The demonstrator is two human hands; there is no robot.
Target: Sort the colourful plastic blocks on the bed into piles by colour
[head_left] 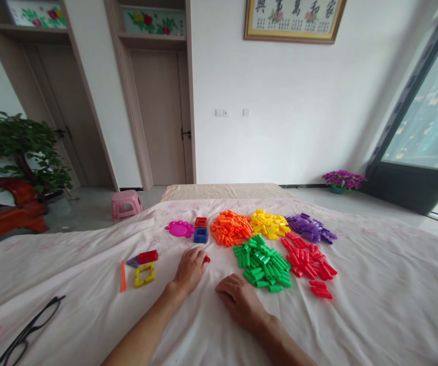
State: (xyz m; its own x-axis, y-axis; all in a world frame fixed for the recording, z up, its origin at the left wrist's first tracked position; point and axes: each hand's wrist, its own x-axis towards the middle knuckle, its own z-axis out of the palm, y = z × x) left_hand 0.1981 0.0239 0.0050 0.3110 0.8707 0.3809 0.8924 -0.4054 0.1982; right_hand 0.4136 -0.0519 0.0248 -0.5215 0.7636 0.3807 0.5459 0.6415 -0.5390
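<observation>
My left hand [191, 268] is closed low over the cloth, and the end of a small red plastic piece [207, 259] shows at its fingertips. To its right, my right hand [239, 300] rests on the cloth with fingers curled under; anything inside them is hidden. Beside the right hand lies a pile of green plastic tubes [264, 264]. Behind it are orange tubes [230, 229] and yellow pieces [268, 224], with purple pieces [310, 227] and red tubes [306, 255] farther right. A blue square frame [200, 235] sits just beyond my left hand, near a red frame [200, 222].
Left on the cloth [386, 284] lie a magenta flower-edged plate [180, 229], a yellow square frame [144, 275], a red block [148, 256], an orange strip [123, 276] and glasses [32, 328]. A pink stool [126, 204] stands on the floor beyond.
</observation>
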